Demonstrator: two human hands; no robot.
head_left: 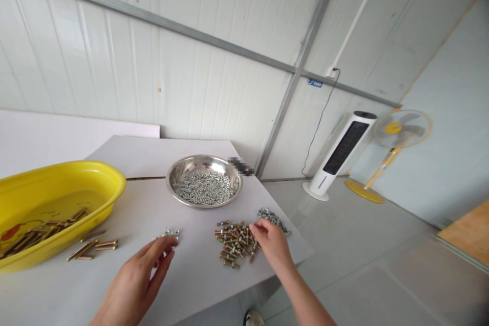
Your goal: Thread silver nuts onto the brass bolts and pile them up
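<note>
My left hand [139, 275] is at the table's front left, its fingers curled and the thumb close to the fingertips. Right beyond those fingertips lie a few loose silver nuts [176, 233]; whether one is in the pinch I cannot make out. My right hand [272, 243] has its fingertips drawn together at the right edge of a pile of brass-coloured bolts [234, 242], several with silver nuts on them. What it holds, if anything, is hidden. Just behind that hand is a heap of grey metal pieces [274, 218], partly covered by it.
A steel bowl [171, 191] of nuts stands mid-table, a blurred-out dark object [241, 166] beside it. At left are a yellow basin [110, 198] with long bolts and several loose long bolts [86, 248]. A tower fan [344, 155] and yellow pedestal fan [385, 160] stand beyond the table.
</note>
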